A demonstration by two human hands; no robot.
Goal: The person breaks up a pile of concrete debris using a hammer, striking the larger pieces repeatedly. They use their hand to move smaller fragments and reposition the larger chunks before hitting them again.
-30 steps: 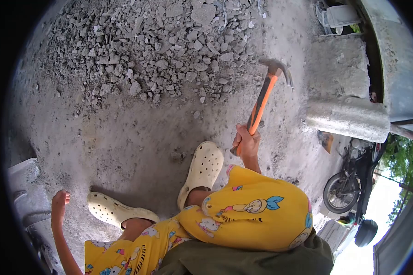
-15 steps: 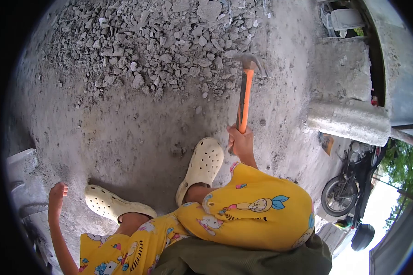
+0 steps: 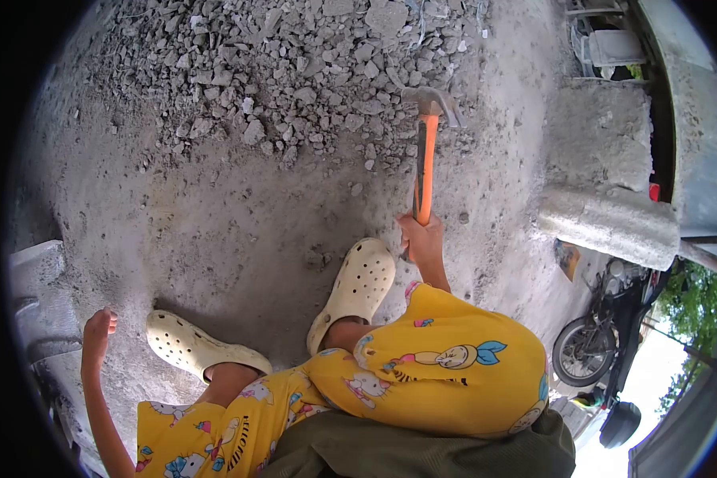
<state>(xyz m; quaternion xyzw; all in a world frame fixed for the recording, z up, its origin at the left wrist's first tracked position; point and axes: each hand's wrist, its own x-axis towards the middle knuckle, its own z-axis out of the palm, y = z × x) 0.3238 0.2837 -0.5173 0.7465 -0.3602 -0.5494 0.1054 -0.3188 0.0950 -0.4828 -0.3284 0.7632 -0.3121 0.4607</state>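
My right hand (image 3: 422,239) grips the lower end of a claw hammer (image 3: 425,151) with an orange and black handle. Its steel head is down at the near edge of a heap of broken concrete rubble (image 3: 295,72). My left hand (image 3: 98,328) hangs at the lower left with its fingers curled into a loose fist, holding nothing. I squat in yellow printed trousers, with cream perforated clogs on my feet, the right one (image 3: 358,287) just left of the hammer hand and the left one (image 3: 195,348) near my left hand.
Dusty grey concrete ground (image 3: 215,223) lies between my feet and the rubble. A low concrete block (image 3: 609,223) and a wall stand at the right. A parked motorcycle (image 3: 605,334) sits beyond it at the lower right. A grey block (image 3: 40,295) is at the left edge.
The hammer swung down and left from a raised, tilted position until its head reached the edge of the rubble. My left hand stayed put.
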